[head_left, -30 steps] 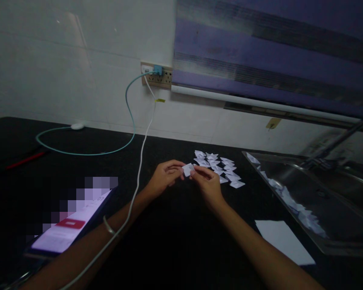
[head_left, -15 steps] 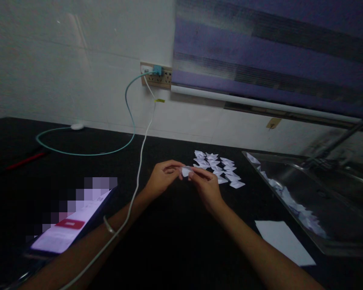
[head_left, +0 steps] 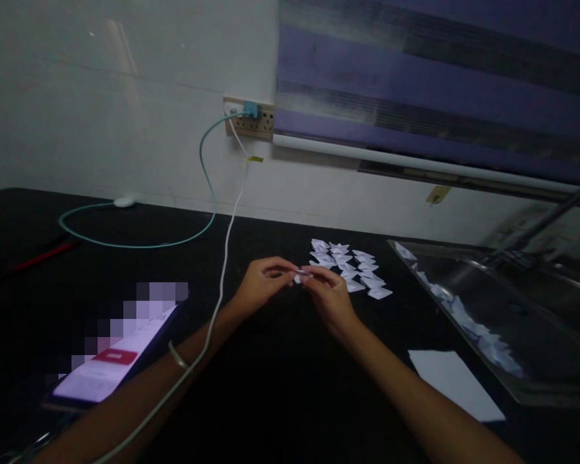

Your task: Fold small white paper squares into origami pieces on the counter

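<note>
A small folded piece of white paper [head_left: 298, 278] is pinched between my two hands above the dark countertop. My left hand [head_left: 265, 281] grips its left side with thumb and fingertips. My right hand [head_left: 326, 290] has hold of the right side, and the fingertips of both hands nearly meet. Most of the paper is hidden behind the fingers. Just beyond my right hand, several folded paper boats [head_left: 341, 258] lie in rows on the counter. Flat white sheets of paper [head_left: 452, 380] rest near my right forearm.
A metal sink [head_left: 512, 316] with a faucet [head_left: 536, 225] is at the right; more folded papers [head_left: 468, 322] line its left edge. A lit phone [head_left: 96, 374] lies at the left. A white cable [head_left: 227, 245] crosses my left forearm from the wall socket [head_left: 261, 122]. A teal cable [head_left: 135, 246] loops behind.
The small paper has tipped between my fingers, showing less of its white face. My left fingertips have shifted slightly right, closer to my right hand.
</note>
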`<action>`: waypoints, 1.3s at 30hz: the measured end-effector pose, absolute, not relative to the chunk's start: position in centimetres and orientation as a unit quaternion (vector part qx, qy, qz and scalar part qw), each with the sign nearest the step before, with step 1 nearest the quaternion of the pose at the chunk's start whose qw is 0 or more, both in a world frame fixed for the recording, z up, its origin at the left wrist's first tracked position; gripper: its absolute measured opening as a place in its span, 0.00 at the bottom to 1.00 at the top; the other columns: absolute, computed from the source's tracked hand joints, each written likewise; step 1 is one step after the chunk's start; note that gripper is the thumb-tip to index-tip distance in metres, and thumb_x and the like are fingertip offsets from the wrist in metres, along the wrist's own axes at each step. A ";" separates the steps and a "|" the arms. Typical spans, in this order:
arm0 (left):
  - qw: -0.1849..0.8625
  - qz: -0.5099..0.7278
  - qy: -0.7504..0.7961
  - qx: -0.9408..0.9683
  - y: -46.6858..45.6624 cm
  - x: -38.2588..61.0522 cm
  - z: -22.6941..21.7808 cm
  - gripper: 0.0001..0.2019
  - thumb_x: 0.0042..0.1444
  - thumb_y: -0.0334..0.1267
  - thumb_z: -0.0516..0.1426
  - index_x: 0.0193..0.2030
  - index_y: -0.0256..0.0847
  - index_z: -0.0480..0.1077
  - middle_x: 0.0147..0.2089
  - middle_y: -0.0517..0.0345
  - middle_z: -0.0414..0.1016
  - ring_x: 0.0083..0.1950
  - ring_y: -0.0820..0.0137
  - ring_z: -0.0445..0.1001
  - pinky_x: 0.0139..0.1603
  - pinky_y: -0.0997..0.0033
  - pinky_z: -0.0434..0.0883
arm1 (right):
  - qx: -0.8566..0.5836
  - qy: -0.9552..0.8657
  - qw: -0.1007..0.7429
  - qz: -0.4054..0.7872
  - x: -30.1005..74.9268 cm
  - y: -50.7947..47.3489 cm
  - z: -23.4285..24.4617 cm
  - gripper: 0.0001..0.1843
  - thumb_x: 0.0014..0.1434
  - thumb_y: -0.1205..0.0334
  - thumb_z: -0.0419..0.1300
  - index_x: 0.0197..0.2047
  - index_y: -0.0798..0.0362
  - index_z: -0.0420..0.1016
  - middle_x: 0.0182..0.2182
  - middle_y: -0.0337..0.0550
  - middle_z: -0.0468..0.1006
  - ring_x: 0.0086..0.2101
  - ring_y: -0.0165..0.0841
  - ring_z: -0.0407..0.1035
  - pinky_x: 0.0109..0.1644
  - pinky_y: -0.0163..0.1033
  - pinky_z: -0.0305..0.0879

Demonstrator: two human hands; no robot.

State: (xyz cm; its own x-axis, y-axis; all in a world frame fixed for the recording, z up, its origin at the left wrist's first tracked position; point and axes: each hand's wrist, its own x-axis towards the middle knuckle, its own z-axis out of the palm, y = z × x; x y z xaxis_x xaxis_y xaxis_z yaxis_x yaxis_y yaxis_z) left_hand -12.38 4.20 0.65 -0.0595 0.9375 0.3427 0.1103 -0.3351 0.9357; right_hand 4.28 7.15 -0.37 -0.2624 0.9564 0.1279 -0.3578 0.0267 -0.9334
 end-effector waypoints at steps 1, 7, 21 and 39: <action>0.366 0.571 0.450 0.581 4.1 -12.4 0.7 0.09 0.51 0.39 0.65 0.36 0.36 0.78 0.39 0.50 0.83 0.36 0.68 0.80 0.45 0.64 0.78 | -0.306 -0.479 0.529 0.630 4.3 7.1 -0.3 0.10 0.42 0.63 0.75 0.32 0.49 0.85 0.31 0.40 0.84 0.33 0.33 0.75 0.43 0.40 0.71; 0.414 0.572 0.447 0.549 3.4 -12.7 1.5 0.09 0.47 0.38 0.66 0.33 0.35 0.77 0.29 0.55 0.79 0.29 0.72 0.75 0.30 0.74 0.70 | -0.308 -0.488 0.513 0.636 4.4 7.2 -0.3 0.06 0.44 0.66 0.72 0.29 0.49 0.85 0.29 0.41 0.83 0.32 0.35 0.75 0.43 0.42 0.70; 0.387 0.409 0.462 0.685 3.5 -11.9 0.9 0.23 0.69 0.51 0.46 0.28 0.38 0.66 0.25 0.61 0.68 0.27 0.75 0.67 0.31 0.74 0.64 | -0.285 -0.613 0.504 0.537 4.9 7.8 -0.4 0.04 0.48 0.63 0.72 0.31 0.48 0.86 0.32 0.42 0.83 0.35 0.35 0.76 0.43 0.41 0.71; 0.368 0.386 0.486 0.692 3.8 -12.2 0.0 0.25 0.71 0.51 0.41 0.30 0.39 0.67 0.25 0.61 0.68 0.26 0.74 0.66 0.31 0.73 0.63 | -0.304 -0.618 0.420 0.592 4.9 7.3 0.1 0.13 0.50 0.54 0.73 0.27 0.54 0.80 0.24 0.40 0.79 0.24 0.28 0.69 0.30 0.35 0.65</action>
State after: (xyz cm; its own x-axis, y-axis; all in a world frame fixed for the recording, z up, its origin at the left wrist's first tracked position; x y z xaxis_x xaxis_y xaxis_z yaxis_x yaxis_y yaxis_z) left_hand -12.19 3.75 0.04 0.2285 0.9574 0.1767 0.3890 -0.2562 0.8849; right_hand 4.95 7.30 0.09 -0.4631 0.8719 0.1590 -0.1217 0.1152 -0.9859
